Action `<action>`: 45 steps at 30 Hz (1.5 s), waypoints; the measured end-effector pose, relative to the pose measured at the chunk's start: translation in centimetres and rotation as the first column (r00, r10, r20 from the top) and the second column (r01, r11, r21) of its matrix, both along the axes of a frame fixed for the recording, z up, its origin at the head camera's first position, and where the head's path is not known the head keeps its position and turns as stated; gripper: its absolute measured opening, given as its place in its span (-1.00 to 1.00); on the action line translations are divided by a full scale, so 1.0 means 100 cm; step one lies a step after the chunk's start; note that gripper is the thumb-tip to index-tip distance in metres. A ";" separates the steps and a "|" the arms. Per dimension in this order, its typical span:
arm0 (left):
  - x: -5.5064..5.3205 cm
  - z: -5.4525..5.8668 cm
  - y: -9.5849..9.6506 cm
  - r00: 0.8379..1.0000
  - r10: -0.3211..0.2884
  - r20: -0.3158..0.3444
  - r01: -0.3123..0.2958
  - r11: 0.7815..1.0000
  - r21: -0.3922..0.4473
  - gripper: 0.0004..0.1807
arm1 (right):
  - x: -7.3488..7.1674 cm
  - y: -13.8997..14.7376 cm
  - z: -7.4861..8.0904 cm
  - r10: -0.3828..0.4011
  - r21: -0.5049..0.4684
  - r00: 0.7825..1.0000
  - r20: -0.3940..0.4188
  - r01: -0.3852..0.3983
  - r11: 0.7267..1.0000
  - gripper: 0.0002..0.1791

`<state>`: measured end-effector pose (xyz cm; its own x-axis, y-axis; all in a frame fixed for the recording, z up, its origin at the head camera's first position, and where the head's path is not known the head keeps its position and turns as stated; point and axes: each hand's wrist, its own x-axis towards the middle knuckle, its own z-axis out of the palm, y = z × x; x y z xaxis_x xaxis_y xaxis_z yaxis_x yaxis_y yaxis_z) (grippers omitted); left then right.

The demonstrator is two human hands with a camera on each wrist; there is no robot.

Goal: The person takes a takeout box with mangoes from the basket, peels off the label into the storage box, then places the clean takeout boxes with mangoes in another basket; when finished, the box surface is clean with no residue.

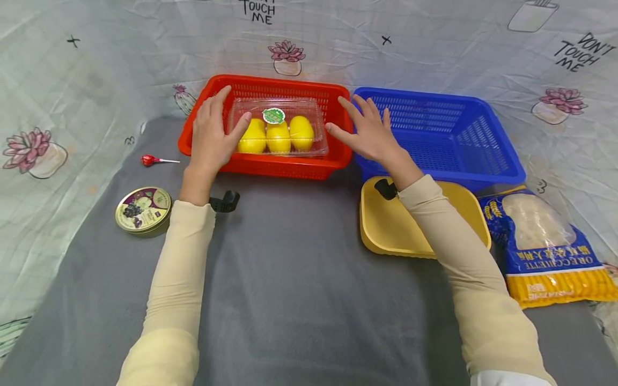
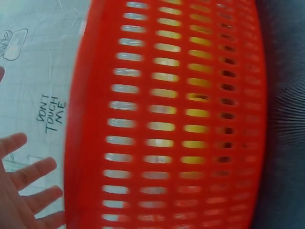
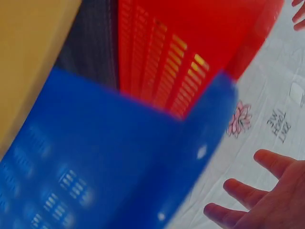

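In the head view a clear plastic box of yellow fruits, with a green label on its lid, lies in a red basket. My left hand is over the basket's left side, fingers spread and thumb toward the box. Over the gap between the red basket and a blue basket is my right hand, its fingers also spread. Neither hand holds anything. Through the red basket's slots the left wrist view shows yellow. The right wrist view has my right fingers beside the blue rim.
A yellow tray lies under my right forearm. To its right is a blue and orange pasta bag. On the left are a round tin and a red lollipop. A printed cloth hangs behind the baskets.
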<state>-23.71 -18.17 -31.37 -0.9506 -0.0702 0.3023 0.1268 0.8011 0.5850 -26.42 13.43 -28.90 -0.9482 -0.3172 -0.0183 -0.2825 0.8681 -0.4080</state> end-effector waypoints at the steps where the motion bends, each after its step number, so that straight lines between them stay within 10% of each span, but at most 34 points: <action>1: 0.000 -0.003 0.000 1.000 0.002 -0.012 -0.002 1.000 0.015 -0.20 | 0.000 -0.003 -0.001 0.003 -0.005 1.000 0.001 -0.003 1.000 -0.12; 26: 0.015 -0.045 -0.043 0.961 0.233 -0.151 -0.168 0.921 0.352 -0.39 | -0.019 -0.052 -0.020 0.121 -0.210 0.985 0.124 -0.093 0.973 -0.10; 45: 0.010 -0.057 -0.060 0.980 0.197 0.015 -0.184 0.885 0.428 -0.27 | -0.041 -0.067 -0.036 0.066 -0.349 0.956 0.287 0.041 0.936 -0.17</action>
